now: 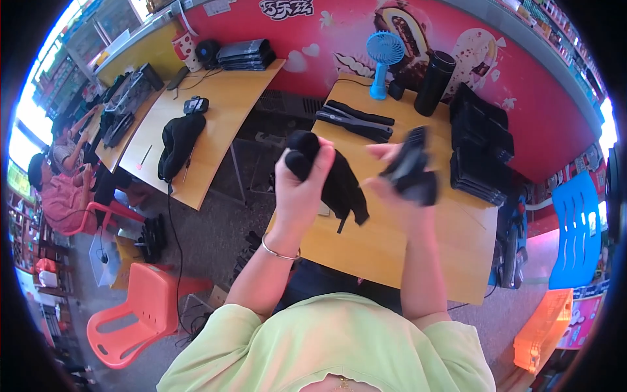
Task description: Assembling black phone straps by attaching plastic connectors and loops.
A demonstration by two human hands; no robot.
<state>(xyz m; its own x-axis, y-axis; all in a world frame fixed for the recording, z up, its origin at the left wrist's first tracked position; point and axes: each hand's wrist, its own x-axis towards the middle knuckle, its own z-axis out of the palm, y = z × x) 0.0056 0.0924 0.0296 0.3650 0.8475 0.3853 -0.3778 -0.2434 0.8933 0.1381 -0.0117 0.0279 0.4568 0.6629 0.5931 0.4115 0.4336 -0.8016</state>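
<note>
My left hand is closed around a soft black cloth piece. Part of it bulges in rounded folds above the fist, and the rest hangs down past the fingers over the table. A bracelet circles that wrist. My right hand, smeared by motion, grips a grey and black strap-like cloth piece whose exact kind I cannot make out. The two hands are apart, raised over the wooden table. Beyond them lie long black and grey cloth bands. Stacked black cloth pieces rest at the table's right side.
A light blue fan and a black cylindrical bottle stand at the table's back. On the left table lies a black padded item with a cord. Chairs, orange and blue, flank me; people sit far left.
</note>
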